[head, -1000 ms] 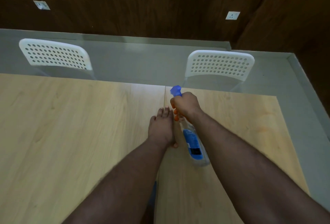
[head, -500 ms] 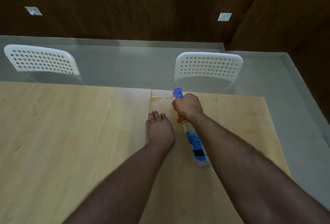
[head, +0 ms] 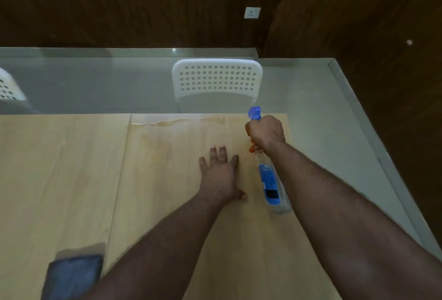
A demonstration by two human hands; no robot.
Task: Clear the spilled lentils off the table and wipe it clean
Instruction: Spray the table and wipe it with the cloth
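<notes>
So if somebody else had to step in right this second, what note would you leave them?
Left hand: flat on the table, fingers straight, holding nothing.
Right hand: grips the spray bottle by its trigger head, nozzle pointing away from the person.
Blue cloth: lies on the table at the near left, untouched.
Done: no lentils show; wet streaks sit along the far edge.
Left: probably finish spraying, put the bottle down, then wipe the wet patch with the cloth.

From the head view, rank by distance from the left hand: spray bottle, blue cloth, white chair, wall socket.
From the left hand:
1. Spray bottle, just right, gripped by the right hand.
2. White chair, beyond the table's far edge.
3. Blue cloth, near-left corner; close to the chair's rank.
4. Wall socket, far wall.
</notes>
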